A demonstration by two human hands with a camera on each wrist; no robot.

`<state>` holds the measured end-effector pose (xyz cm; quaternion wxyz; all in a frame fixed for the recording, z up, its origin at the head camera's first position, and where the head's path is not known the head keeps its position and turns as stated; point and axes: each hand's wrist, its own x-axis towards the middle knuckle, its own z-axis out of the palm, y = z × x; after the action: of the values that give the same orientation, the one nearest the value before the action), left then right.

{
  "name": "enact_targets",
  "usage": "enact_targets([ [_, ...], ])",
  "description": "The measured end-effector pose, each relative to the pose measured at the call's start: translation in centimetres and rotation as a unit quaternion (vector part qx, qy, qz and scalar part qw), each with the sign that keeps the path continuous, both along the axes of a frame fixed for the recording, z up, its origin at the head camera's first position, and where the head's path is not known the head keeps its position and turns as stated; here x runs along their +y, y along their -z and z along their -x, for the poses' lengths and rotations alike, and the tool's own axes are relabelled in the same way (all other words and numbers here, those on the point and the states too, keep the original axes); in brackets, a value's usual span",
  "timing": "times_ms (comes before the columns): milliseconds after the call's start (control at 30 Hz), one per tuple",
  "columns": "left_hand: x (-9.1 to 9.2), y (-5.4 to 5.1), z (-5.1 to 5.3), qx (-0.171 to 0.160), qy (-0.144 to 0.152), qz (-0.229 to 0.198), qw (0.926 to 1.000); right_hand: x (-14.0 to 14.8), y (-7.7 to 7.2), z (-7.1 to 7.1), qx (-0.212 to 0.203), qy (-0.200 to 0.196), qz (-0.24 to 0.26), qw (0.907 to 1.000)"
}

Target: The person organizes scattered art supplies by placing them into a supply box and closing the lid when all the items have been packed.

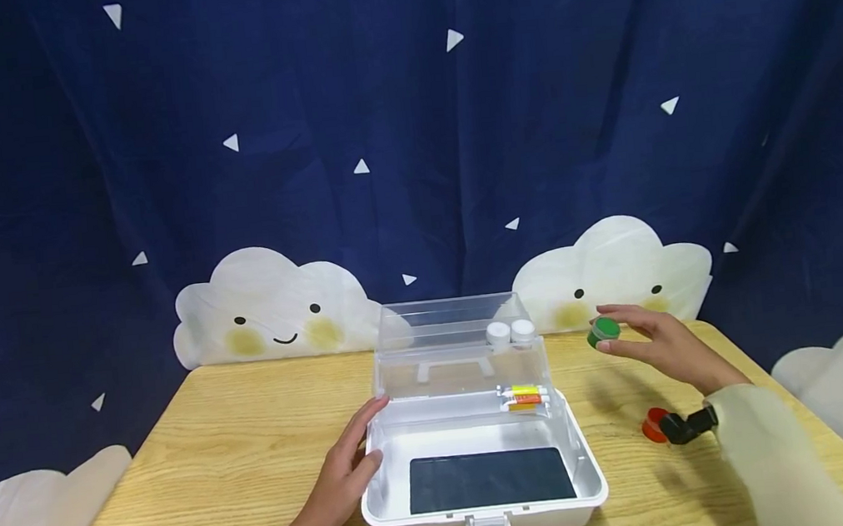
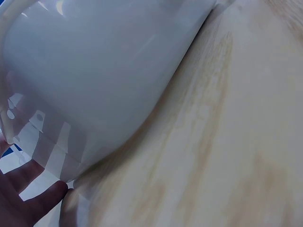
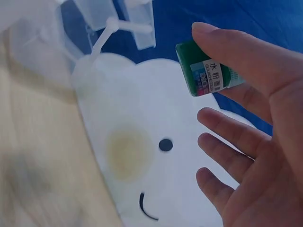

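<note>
Between thumb and index finger, my right hand (image 1: 650, 343) pinches a small jar of green paint (image 1: 604, 330) above the table, right of the box. In the right wrist view the paint jar (image 3: 203, 71) shows a printed label, and the other fingers are spread below it. My left hand (image 1: 344, 474) rests against the left side of a white plastic box (image 1: 482, 523), whose clear tiered lid (image 1: 450, 327) stands raised at the back. From the left wrist, fingertips (image 2: 49, 196) touch the white box (image 2: 94, 71) at its corner.
Two white-topped jars (image 1: 510, 333) sit in the raised tier. Several paint tubes (image 1: 523, 396) lie lower in the box, behind a dark rectangular panel (image 1: 491, 479) on its floor. A red jar (image 1: 654, 425) stands on the wooden table (image 1: 257, 444), partly behind the black wrist device (image 1: 686, 426).
</note>
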<state>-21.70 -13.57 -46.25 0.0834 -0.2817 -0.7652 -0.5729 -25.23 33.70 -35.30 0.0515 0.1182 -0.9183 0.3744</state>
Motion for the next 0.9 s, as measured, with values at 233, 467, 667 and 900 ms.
enact_targets([
  [233,-0.2,0.0,0.1,-0.004,-0.006,0.004,1.0,-2.0,-1.6,0.9,0.016,-0.021,0.007,0.9996],
  [467,-0.2,0.1,0.1,0.003,-0.003,0.0,1.0,-4.4,-2.6,2.5,0.02,-0.049,0.007,0.9986],
  [667,-0.2,0.1,0.2,0.006,-0.002,-0.002,1.0,-6.0,-3.2,3.2,0.014,-0.075,0.032,0.9966],
  [900,0.0,0.3,0.3,0.003,0.008,-0.007,0.9999,-7.7,-3.0,4.1,0.015,-0.097,0.051,0.9939],
])
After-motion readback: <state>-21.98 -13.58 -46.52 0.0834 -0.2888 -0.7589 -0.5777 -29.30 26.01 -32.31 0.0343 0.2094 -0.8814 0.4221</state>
